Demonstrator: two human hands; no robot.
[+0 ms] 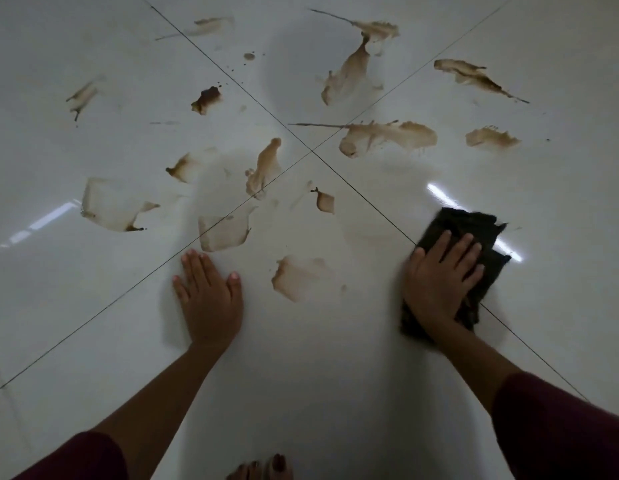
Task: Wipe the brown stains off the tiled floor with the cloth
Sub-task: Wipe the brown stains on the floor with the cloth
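Note:
My right hand (439,278) lies flat with straight fingers on a dark folded cloth (474,223), pressing it to the white tiled floor (318,375) at the right. My left hand (209,296) rests palm down on the bare tile, fingers straight, just below a pale smeared stain (225,232). Several brown stains spread over the tiles ahead: one (297,278) between my hands, a small one (325,201) past it, a broad one (387,136) beyond the grout crossing, a dark one (206,98) at the far left.
Dark grout lines cross at the middle (312,151). More stains lie at the far right (474,76), far centre (349,71) and left (110,206). My toes (263,469) show at the bottom edge. Ceiling lights glare on the glossy tile (446,199).

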